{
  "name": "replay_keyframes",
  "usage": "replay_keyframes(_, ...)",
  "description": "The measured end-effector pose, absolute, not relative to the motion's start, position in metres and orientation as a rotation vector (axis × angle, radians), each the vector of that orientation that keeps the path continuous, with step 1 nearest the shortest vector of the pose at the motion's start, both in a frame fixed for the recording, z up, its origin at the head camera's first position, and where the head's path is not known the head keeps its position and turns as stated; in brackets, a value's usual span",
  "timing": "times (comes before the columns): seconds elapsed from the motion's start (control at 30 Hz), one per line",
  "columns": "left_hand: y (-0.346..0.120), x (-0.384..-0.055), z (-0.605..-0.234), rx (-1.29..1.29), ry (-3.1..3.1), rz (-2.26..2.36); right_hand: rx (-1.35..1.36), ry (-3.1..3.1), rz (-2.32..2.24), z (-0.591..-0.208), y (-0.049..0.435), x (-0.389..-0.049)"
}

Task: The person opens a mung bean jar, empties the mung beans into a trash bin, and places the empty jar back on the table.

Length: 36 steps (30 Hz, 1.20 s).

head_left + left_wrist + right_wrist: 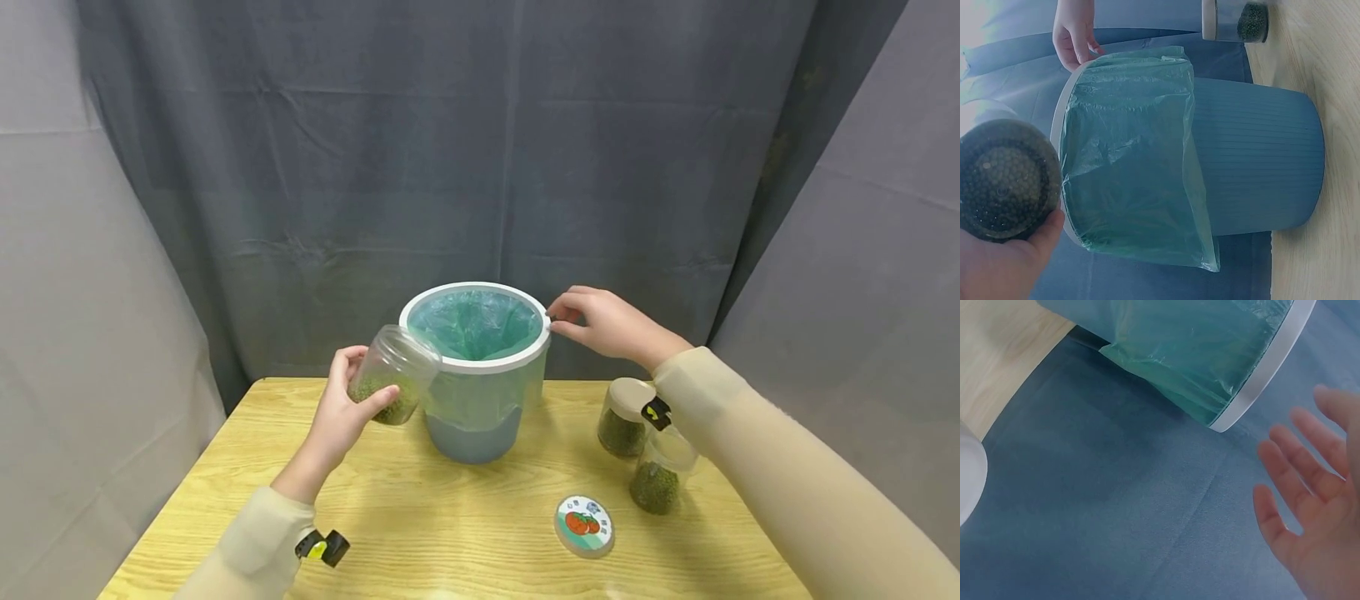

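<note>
My left hand (341,408) grips a clear jar (393,371) part filled with small green beans. The jar is tilted, its mouth close to the left front rim of a bin (474,437). In the left wrist view the round base of the jar (1007,181) faces the camera, beans showing through it. A green plastic bag (476,321) lines the bin and hangs down outside it, under a white rim ring (491,365). Beside the rim's right side is my right hand (607,325), holding nothing; its fingers look spread and loosely bent in the right wrist view.
On the table's right stands a lidded jar (621,429) of green beans. In front of it is a second jar (658,479) with beans, partly behind the right sleeve. A round lid (585,527) with a tomato picture lies near the front. Grey curtains (337,167) surround the table.
</note>
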<state>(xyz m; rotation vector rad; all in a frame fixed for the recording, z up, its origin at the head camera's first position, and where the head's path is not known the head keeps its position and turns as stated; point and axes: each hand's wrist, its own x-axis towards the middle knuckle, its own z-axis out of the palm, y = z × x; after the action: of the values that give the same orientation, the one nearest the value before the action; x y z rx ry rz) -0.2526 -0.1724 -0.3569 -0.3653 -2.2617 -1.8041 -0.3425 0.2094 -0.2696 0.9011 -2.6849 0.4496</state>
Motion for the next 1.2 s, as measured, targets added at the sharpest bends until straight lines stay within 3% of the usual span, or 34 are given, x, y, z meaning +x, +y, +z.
replay_keyframes(0.37,-0.171,-0.262,-0.358,-0.347,-2.233,-1.869,0.933,-2.744,0.407,-0.257,0.204,-0.350)
replay_keyframes(1.2,-0.181,-0.276,-0.359,-0.357,-2.251,-1.858,0.844,-2.837,0.358,-0.269,0.192,-0.370)
